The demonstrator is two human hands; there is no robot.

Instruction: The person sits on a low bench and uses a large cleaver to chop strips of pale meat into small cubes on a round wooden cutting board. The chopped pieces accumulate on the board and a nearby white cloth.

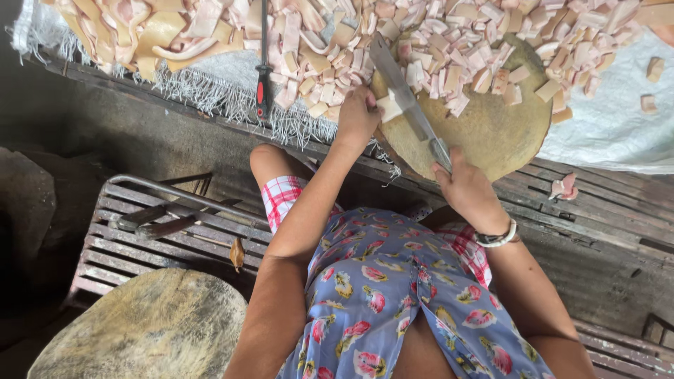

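1. The person is sitting at a low wooden bench [604, 203], looking down over a flowered garment [393, 295] and checked shorts [281, 196].
2. The right hand [467, 189] is gripping the handle of a long cleaver [404, 95], fingers closed tight around it; the blade is reaching up and to the left across a round wooden chopping block [491, 133].
3. The left hand [357, 116] is pressing down at the block's left edge, fingers curled onto a pale piece of meat [388, 107] lying just beside the blade.
4. The two hands are working apart, one on each end of the cleaver.
5. A heap of cut pink-and-cream cubes [477, 49] is covering the far part of the block and spilling onto a white woven sheet [611, 126].
6. Longer uncut strips [140, 31] are lying on the sheet at the far left.
7. A sharpening steel with a red and black handle [263, 84] is resting among the pieces, well left of the block.
8. A white bracelet [497, 238] is circling the right wrist.
9. A second round block [140, 330] is sitting low at the left, by a slatted metal rack [133, 238].
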